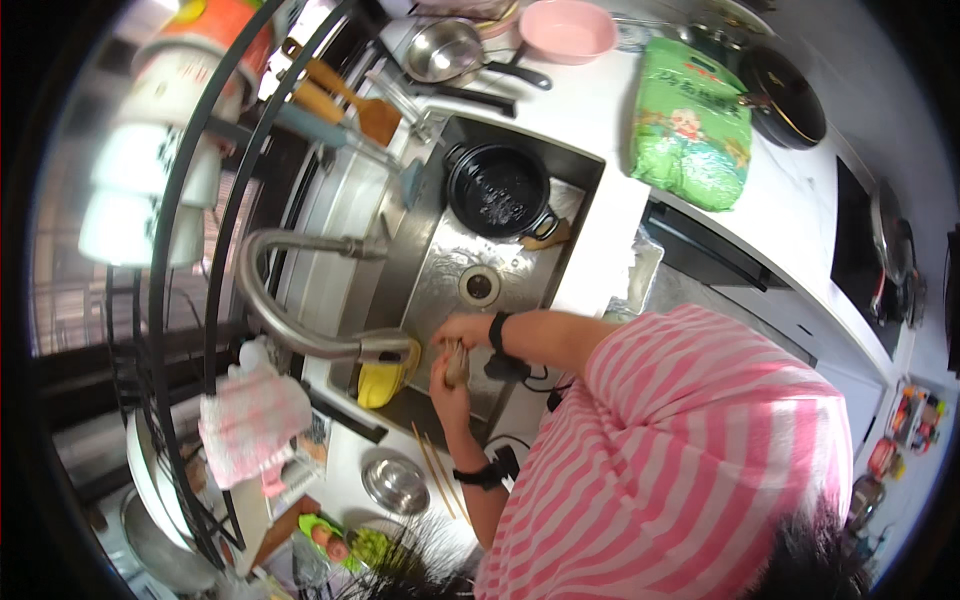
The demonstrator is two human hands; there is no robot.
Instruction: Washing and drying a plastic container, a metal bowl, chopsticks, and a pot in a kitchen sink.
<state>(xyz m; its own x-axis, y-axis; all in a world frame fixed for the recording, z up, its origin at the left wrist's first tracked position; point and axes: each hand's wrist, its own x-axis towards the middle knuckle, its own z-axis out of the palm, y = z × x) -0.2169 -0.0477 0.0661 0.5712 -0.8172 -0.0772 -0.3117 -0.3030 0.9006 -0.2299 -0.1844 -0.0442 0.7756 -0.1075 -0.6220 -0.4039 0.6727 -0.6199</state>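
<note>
Both my hands are over the lower part of the stainless steel sink [517, 262]. My left hand [448, 390] holds a small brownish-grey item [457, 366] whose kind I cannot make out. My right hand [465, 330] is at the item's upper end, its fingers bent over it and partly blurred. Beside my hands, the spray head of the curved faucet [386, 349] hangs over a yellow cloth or glove [379, 381] at the sink's edge. A black two-handled pot [499, 191] with water in it stands at the sink's far end, past the drain [478, 286].
Wooden chopsticks [439, 472] and a metal bowl [396, 486] lie on the counter near my left arm. A saucepan [446, 51], pink basin [568, 31] and green printed bag [694, 127] are beyond the sink. A black rack [169, 247] holds bowls along the window side.
</note>
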